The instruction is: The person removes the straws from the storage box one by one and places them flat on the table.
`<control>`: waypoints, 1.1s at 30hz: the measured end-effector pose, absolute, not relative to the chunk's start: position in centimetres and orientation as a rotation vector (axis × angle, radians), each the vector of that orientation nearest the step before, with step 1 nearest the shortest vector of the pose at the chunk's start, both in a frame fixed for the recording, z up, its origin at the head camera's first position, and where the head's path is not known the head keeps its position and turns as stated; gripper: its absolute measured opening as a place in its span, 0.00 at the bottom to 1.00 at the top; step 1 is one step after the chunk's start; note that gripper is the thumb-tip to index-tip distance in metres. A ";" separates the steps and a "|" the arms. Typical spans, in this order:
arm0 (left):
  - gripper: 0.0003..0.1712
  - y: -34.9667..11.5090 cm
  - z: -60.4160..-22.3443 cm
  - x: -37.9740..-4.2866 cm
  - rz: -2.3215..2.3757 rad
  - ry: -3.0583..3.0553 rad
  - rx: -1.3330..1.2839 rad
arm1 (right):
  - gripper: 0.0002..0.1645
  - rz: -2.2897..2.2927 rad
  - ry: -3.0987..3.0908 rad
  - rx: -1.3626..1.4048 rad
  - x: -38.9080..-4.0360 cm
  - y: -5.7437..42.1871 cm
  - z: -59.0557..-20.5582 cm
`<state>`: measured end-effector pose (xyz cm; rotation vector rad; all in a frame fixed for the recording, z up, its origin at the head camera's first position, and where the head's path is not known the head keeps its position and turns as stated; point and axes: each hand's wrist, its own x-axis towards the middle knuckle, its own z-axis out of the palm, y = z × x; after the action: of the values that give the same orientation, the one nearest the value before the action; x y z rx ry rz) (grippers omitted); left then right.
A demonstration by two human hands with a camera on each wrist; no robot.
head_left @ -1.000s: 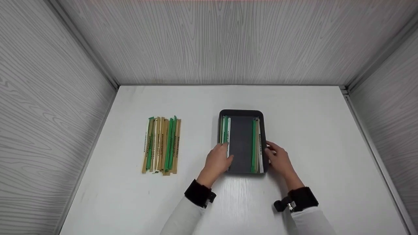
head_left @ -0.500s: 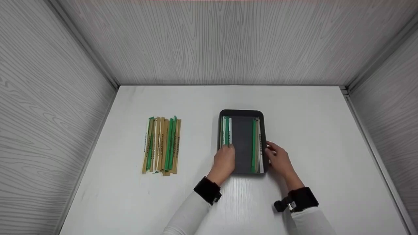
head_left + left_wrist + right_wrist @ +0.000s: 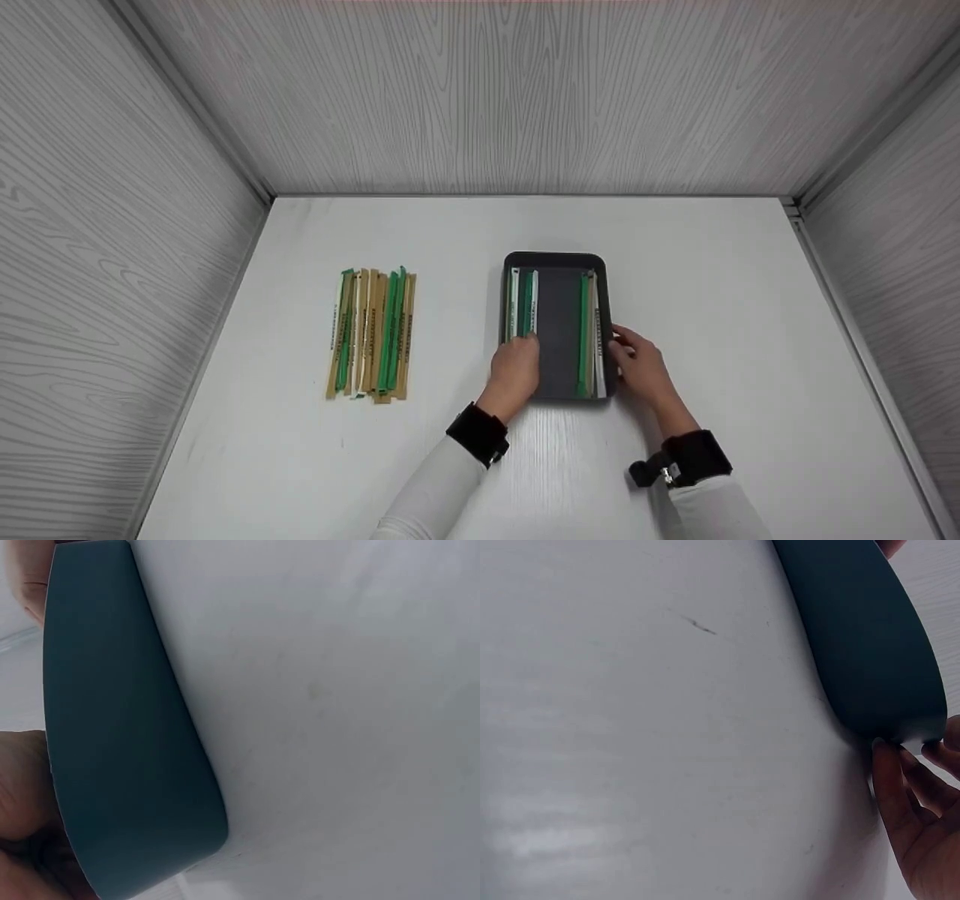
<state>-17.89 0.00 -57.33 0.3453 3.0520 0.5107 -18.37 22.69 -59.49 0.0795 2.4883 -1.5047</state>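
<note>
In the head view my left hand (image 3: 514, 370) is inside the dark tray (image 3: 555, 259), fingers curled down over a green and a white paper-wrapped straw (image 3: 534, 304), hiding their lower ends. Another white straw (image 3: 514, 300) lies beside them along the left wall. My right hand (image 3: 640, 366) is at the tray's right side, loosely bent fingertips touching the outer wall. The right wrist view has its fingers (image 3: 889, 787) right at the tray's corner (image 3: 885, 690). In the left wrist view the tray's side wall (image 3: 120, 727) partly covers the left hand (image 3: 22, 784).
Green, brown and white straws (image 3: 373, 330) lie in a loose bundle left of the tray, on the white table (image 3: 450, 232). Inside the tray, a green straw (image 3: 583, 330) runs by the right wall next to several others. Grey wood-grain panels (image 3: 480, 97) enclose the table.
My left hand has moved right and its fingers have curled over the straws. The green and white straws have shifted right, leaving a gap to the white one. My right hand has stayed put.
</note>
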 end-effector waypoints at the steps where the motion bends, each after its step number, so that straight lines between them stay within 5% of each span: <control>1: 0.06 0.0 -57.3 -17.9 0.506 3.049 0.337 | 0.27 -1.510 2.486 0.078 -18.3 22.7 -59.5; 20: 0.10 -0.4 -56.2 -17.6 0.717 3.055 0.237 | 0.27 -1.527 2.475 0.081 -18.2 22.7 -59.4; 33: 0.25 -4.7 -54.0 -17.1 1.037 3.121 0.158 | 0.27 -1.487 2.518 0.077 -18.4 22.7 -59.5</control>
<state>-17.14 -4.74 -53.99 0.1577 3.1212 1.0369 -18.41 22.66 -59.52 0.0766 2.5176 -1.4874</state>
